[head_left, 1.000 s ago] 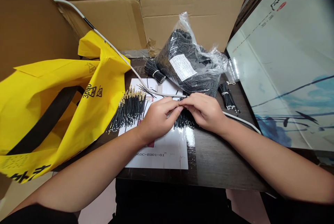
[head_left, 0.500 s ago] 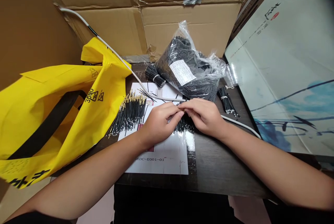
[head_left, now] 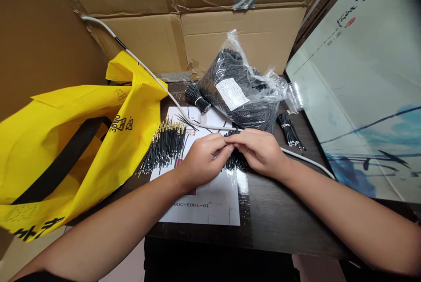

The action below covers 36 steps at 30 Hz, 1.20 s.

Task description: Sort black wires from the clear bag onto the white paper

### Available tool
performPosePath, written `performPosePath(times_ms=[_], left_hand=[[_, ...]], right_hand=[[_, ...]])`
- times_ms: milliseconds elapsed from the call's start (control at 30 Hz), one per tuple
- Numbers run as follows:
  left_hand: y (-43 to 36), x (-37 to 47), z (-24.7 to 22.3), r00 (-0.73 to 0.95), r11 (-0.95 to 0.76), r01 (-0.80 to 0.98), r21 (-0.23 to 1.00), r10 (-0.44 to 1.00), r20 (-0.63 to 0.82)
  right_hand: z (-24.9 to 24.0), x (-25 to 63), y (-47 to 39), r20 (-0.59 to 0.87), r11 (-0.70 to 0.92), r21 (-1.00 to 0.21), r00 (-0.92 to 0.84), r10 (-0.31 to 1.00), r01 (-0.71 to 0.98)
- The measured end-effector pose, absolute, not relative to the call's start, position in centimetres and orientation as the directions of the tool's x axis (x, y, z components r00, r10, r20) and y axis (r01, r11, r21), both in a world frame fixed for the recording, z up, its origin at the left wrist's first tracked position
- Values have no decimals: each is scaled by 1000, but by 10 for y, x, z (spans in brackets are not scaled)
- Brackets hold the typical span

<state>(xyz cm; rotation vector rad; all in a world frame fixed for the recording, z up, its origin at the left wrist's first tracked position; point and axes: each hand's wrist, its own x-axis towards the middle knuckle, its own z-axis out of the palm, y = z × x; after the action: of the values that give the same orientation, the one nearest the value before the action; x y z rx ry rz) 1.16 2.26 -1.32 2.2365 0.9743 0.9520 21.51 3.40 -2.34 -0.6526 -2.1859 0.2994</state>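
My left hand (head_left: 207, 158) and my right hand (head_left: 263, 152) meet fingertip to fingertip above a printed sheet (head_left: 217, 214). Both are closed in a pinch, and whatever lies between the fingers is hidden. Under and behind the fingertips spreads a pile of short black wires (head_left: 237, 161), partly covered by my hands. To the left of my left hand lies a heap of short black wires with gold-coloured ends (head_left: 167, 144). A white cable (head_left: 210, 126) runs just behind my fingers and passes beneath my right wrist.
Behind my hands sits a clear bag of small black pieces (head_left: 240, 89). Tied black wire bundles (head_left: 197, 98) flank it, another bundle (head_left: 289, 130) being at right. A yellow bag (head_left: 141, 98) fills the left, cardboard boxes (head_left: 237, 36) the back, a pale printed panel (head_left: 362, 76) the right.
The view has shifted slightly, so everything sits a little lower and further right. My fingertips stay together; a small gold-coloured bit glimpsed between them earlier is now hidden.
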Motion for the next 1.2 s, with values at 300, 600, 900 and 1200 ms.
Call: performPosePath(times_ms=[300,600,900,1200], left_hand=[[19,13,-10,488,-611,430,665,776,398],[18,12,-5,395,-533,420,735,836,381],[19,13,-4,380,-458,305,835,863,334],[20,14,-4,362,-220,163,962,920,149]], right_hand=[[-24,212,31,648,817,-405,-501,573,411],[-20,207,26,663,778,-512,-408,627,364],[-12,205,21,720,755,-544,-258,645,367],[-17,206,22,748,782,-475,-284,600,403]])
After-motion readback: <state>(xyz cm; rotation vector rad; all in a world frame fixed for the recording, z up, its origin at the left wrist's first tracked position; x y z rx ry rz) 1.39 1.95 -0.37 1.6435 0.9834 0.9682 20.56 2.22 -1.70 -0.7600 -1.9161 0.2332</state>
